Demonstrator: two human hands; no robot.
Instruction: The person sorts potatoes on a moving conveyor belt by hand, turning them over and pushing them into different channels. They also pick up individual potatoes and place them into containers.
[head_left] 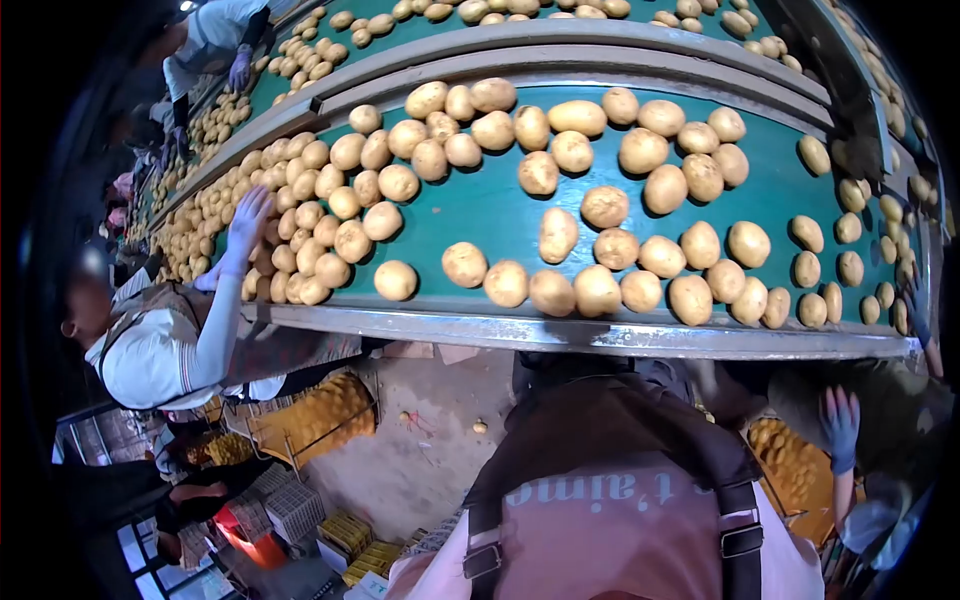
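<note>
Neither of my hands is in the picture. My dark apron with upside-down lettering faces the conveyor's edge, and pinkish sleeves run down out of view on both sides of it. In front of me, whole potatoes lie on a green conveyor belt. They are packed closely on the left and more loosely spread in the middle and on the right. Several potatoes rest along the near metal rail.
On the left, a co-worker's gloved hand reaches over the potatoes. At right, another person's gloved hand hangs below the rail. Behind stand filled yellow sacks and stacked crates. A second belt with potatoes runs beyond the divider.
</note>
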